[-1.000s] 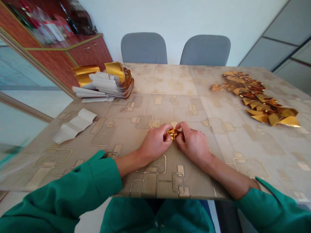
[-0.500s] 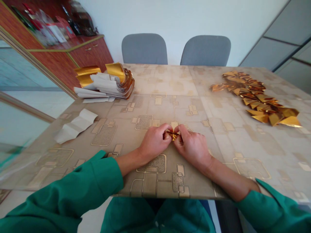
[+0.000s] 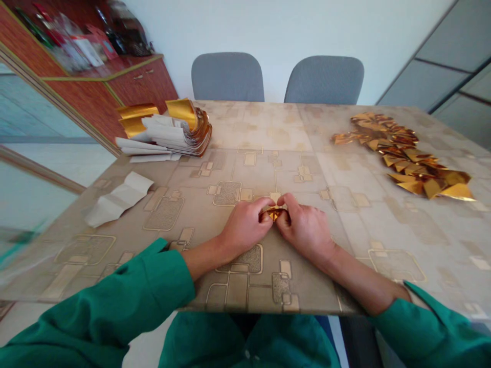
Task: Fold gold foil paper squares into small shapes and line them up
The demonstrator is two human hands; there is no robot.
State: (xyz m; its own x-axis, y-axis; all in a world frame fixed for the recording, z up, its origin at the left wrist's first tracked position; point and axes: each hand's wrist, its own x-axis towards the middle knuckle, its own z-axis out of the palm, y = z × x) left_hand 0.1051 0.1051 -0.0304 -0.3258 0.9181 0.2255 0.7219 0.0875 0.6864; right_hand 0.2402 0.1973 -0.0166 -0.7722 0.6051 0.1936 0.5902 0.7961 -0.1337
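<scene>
A small piece of folded gold foil paper (image 3: 274,213) is pinched between my two hands, just above the near middle of the table. My left hand (image 3: 245,223) grips its left end with thumb and curled fingers. On the other end, my right hand (image 3: 306,227) is closed in the same way, its index finger bent over the top. The fingers hide most of the foil; only its shiny creased middle shows.
A stack of gold and white paper sheets (image 3: 172,130) lies at the back left, with one loose pale sheet (image 3: 120,199) nearer. Several folded gold foil pieces (image 3: 414,153) spread over the right side. The patterned tablecloth (image 3: 253,168) covers the table; two grey chairs (image 3: 228,76) stand behind.
My right index finger has lifted slightly off the foil's top edge, and the folded foil has tilted a little. Both hands stay in nearly the same place.
</scene>
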